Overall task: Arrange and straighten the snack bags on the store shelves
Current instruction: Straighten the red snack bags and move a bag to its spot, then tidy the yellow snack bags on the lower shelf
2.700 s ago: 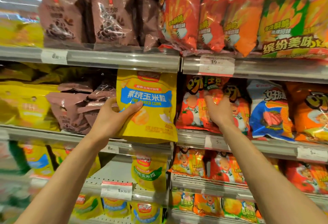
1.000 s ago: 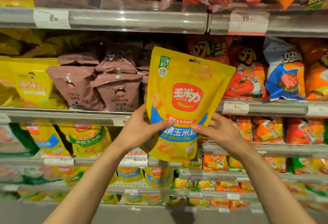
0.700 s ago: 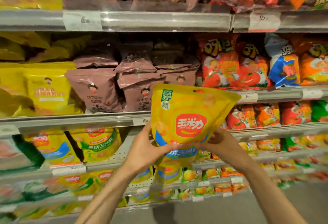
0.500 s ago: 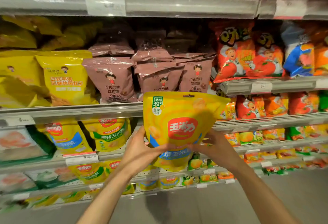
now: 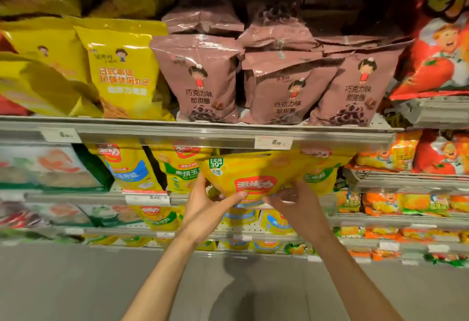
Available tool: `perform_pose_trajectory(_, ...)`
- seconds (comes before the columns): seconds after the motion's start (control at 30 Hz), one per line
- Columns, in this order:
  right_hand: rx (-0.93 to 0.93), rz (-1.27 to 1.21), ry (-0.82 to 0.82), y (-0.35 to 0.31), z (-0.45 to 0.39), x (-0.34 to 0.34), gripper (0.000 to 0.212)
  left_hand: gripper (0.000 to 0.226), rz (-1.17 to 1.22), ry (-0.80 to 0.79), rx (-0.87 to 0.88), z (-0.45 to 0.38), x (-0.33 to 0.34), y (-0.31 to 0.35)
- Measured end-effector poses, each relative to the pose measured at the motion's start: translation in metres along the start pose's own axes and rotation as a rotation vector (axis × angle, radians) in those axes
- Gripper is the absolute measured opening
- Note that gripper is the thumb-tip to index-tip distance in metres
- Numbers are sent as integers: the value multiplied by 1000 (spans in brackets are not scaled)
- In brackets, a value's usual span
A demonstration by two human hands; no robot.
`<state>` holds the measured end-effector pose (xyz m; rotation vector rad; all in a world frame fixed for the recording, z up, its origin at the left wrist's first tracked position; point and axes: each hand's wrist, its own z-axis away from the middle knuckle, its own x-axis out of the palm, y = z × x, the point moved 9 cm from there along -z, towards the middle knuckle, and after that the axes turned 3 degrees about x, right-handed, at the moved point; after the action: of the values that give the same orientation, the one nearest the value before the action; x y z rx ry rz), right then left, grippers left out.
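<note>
Left hand (image 5: 205, 209) and right hand (image 5: 297, 209) both gripping a yellow corn bag (image 5: 253, 173) by its lower edge, bag tilted before the shelf (image 5: 228, 135), under brown bags (image 5: 274, 84).

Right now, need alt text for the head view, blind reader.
Left hand and right hand grip a yellow baked-corn pouch with a red logo before a grey metal shelf edge. Brown chocolate-ring snack bags stand on the shelf above.
</note>
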<state>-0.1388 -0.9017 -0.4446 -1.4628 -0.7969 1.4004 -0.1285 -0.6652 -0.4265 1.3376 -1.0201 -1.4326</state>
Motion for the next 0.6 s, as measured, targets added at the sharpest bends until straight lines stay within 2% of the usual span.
perform_pose_trajectory(0.2,18,-73,-14,22,-38,18,46,51,-11,16,-53,-25,10,-19)
perform_pose_trajectory(0.3,33,-108,-10,26,-55,24,40,47,-17,10,-57,-48,12,-27)
perform_pose_trajectory(0.43,22,-86,36,37,-74,28,32,56,-22,17,-35,-73,16,-42)
perform_pose_trajectory(0.6,21,-70,30,50,-84,35,44,67,9,3,-46,-93,28,-63)
